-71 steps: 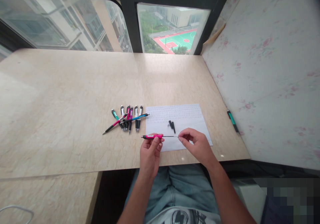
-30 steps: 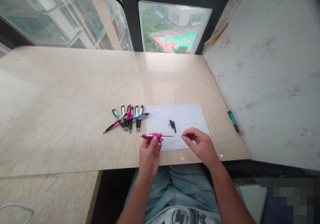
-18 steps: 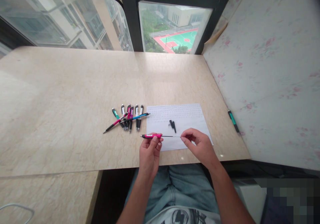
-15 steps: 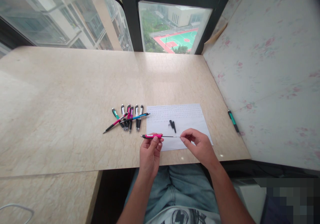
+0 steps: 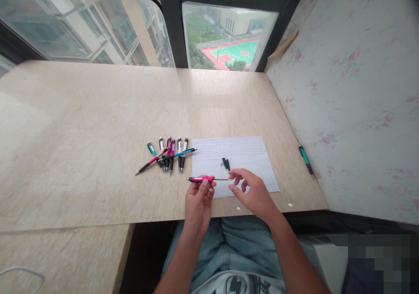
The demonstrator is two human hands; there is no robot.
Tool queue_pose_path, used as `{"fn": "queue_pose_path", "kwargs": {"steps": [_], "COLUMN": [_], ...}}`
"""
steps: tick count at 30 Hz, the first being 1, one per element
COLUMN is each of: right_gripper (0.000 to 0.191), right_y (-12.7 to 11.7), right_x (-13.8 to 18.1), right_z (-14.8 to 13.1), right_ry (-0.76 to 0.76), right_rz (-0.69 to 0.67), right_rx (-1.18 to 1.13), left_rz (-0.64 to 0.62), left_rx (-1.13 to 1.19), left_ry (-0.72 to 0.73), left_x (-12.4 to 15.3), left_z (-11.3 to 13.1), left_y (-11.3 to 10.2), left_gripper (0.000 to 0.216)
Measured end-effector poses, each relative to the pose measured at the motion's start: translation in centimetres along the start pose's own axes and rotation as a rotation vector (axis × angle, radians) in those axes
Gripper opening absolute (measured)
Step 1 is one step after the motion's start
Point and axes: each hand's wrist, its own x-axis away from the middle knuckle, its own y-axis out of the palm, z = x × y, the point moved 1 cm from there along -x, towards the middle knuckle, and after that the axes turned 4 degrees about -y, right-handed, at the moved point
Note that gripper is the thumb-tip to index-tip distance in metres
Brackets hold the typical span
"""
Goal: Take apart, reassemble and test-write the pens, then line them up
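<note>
Currently, left hand: fingers closed on a slim pink pen barrel with a black end, held level over the near left corner of the sheet.
Thin dark refill rod: juts from the barrel's right end toward the other hand.
Right hand: thumb and forefinger parted about the rod's tip; whether either touches it, I cannot tell.
White handwritten paper sheet: its near edge runs just inside the front edge of the beige marbled tabletop; both arms cross that edge.
Short black plastic tubes: on the sheet, just beyond the right fingertips.
Bright blue pen with black grip: crosses other pens, one end reaching over the sheet's left edge.
Green and black pen: along the right table edge, beside the flowered wall.
Room: broad tabletop stretches leftward and back to the window.
</note>
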Motion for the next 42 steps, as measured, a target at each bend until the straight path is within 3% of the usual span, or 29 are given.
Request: {"fn": "queue_pose_path", "kwargs": {"steps": [6,14,18,23,26,33,42], "right_gripper": [0.009,0.007,0.01,0.012,0.016,0.021,0.013], "right_y": [1.6,2.8,1.3,-1.1,-2.1,-2.7,-1.2], "right_x": [-1.0,-1.9,-1.6,-0.3,0.5,1.3,1.0], "right_z": [1.8,1.8,1.9,1.9,1.8,1.7,0.7], "right_ry": [0.159,0.272,0.268,0.194,0.173,0.221,0.104], "right_rz": [0.093,0.119,0.182,0.163,0.148,0.167,0.11], "right_rx": [0.531,0.699,0.562,0.04,-0.134,-0.251,-0.219], "left_rz": [0.012,0.012,0.02,0.036,0.043,0.043,-0.001], "left_rx": [0.017,0.02,0.018,0.009,0.007,-0.013,-0.069], "left_ry": [-0.001,0.006,0.014,0.026,0.032,0.036,0.004], "left_x": [0.0,-0.2,-0.3,-0.4,-0.4,-0.3,0.2], "left_z": [0.4,0.5,0.7,0.8,0.8,0.7,-0.2], "left_y": [0.0,-0.1,-0.2,-0.3,-0.2,-0.2,0.3], "left_gripper": [0.028,0.028,0.029,0.029,0.029,0.028,0.027]}}
